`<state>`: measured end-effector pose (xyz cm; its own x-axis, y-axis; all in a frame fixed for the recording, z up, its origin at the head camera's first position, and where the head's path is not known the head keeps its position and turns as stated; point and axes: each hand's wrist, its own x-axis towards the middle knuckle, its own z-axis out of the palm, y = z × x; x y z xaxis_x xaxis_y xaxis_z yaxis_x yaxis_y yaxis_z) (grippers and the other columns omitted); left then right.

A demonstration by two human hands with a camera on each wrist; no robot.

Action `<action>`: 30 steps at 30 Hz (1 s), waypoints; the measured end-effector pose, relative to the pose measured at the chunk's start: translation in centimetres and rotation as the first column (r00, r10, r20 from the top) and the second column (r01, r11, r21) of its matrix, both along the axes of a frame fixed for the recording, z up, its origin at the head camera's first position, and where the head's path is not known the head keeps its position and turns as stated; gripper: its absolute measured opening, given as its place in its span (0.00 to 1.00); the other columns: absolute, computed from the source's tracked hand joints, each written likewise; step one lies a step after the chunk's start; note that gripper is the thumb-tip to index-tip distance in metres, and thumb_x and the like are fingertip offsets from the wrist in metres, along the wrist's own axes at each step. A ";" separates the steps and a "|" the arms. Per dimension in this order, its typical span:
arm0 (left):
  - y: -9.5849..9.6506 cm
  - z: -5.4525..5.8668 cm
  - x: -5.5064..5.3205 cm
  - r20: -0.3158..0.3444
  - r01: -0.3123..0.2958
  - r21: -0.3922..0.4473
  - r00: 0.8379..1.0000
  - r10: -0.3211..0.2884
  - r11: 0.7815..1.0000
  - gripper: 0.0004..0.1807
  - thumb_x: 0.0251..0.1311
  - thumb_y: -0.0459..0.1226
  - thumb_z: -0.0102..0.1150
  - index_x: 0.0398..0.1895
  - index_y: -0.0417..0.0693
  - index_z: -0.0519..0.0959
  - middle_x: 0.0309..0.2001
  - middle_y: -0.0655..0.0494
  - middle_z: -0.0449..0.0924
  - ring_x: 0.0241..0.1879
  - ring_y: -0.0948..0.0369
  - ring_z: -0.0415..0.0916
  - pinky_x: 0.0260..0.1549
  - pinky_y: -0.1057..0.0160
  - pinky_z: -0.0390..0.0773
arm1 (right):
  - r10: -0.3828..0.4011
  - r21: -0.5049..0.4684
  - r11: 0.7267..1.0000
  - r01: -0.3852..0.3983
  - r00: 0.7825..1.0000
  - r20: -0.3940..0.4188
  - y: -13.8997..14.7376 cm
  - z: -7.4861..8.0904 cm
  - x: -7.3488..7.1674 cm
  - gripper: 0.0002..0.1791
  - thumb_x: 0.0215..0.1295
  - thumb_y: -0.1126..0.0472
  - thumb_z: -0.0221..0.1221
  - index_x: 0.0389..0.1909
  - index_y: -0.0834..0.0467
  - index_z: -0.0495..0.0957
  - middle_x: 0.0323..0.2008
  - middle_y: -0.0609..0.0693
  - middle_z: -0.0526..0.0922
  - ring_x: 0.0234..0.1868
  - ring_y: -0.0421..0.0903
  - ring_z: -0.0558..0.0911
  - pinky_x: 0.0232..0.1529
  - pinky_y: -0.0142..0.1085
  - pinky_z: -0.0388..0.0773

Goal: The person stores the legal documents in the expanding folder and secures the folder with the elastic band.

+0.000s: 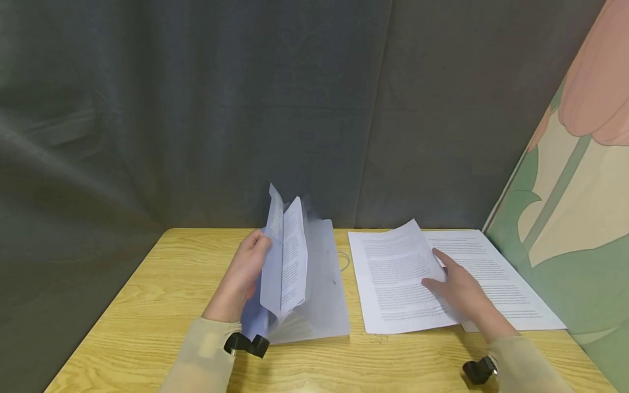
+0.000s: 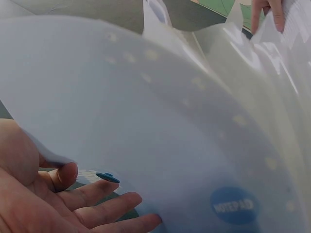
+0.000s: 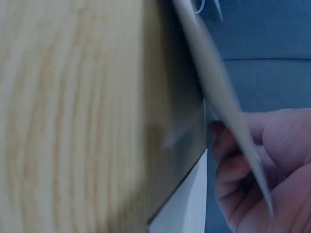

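A translucent plastic expanding file folder (image 1: pixel 326 284) stands spread on the table, its bluish front cover (image 2: pixel 121 111) lifted. My left hand (image 1: pixel 247 261) grips the cover's left edge, thumb against fingers, near a small blue button (image 2: pixel 108 178). A round blue "NOTEPAD" label (image 2: pixel 234 206) shows on the cover. Printed pages (image 1: pixel 295 254) stand upright inside the folder, just behind the cover. To the right, my right hand (image 1: pixel 464 292) holds a printed sheet (image 1: pixel 398 273) by its right side, thumb on top. Seen from the right wrist, the sheet's edge (image 3: pixel 226 92) passes between thumb and curled fingers.
More printed paper (image 1: pixel 491 273) lies on the wooden table (image 1: pixel 128 327) beneath and right of the held sheet. A thin elastic loop (image 1: pixel 345 262) sticks out at the folder's right side. A dark curtain (image 1: pixel 245 109) hangs behind; a flower-patterned panel (image 1: pixel 580 218) borders the right.
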<state>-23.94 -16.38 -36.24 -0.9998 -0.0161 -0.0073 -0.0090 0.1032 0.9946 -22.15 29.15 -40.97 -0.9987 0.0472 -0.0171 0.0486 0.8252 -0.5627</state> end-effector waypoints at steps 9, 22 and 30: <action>0.1 0.2 0.0 -0.017 -0.008 -0.002 1.000 0.008 1.000 0.10 0.80 0.41 0.42 0.46 0.44 0.70 0.52 0.44 0.70 0.58 0.48 0.67 0.55 0.47 0.64 | -0.009 -0.128 0.992 0.002 0.998 -0.059 -0.4 1.3 0.6 0.52 0.80 0.50 0.64 0.90 0.60 0.42 0.78 0.80 0.60 0.72 0.78 0.71 0.69 0.73 0.67; 0.3 0.2 0.1 -0.054 -0.015 0.003 0.998 0.015 1.000 0.09 0.81 0.38 0.41 0.40 0.44 0.68 0.43 0.47 0.65 0.49 0.50 0.66 0.47 0.51 0.63 | -0.089 -0.296 0.954 0.048 0.988 -0.125 -2.3 2.8 1.1 0.51 0.83 0.45 0.62 0.92 0.48 0.40 0.83 0.73 0.56 0.75 0.77 0.70 0.68 0.68 0.71; 0.1 0.2 0.3 -0.030 -0.025 -0.020 0.999 0.024 1.000 0.10 0.81 0.40 0.40 0.43 0.44 0.68 0.46 0.46 0.67 0.53 0.49 0.66 0.49 0.49 0.62 | -0.102 -0.424 0.905 0.043 0.988 -0.117 -4.7 4.0 1.4 0.51 0.81 0.45 0.64 0.92 0.42 0.41 0.81 0.72 0.63 0.58 0.62 0.88 0.43 0.31 0.84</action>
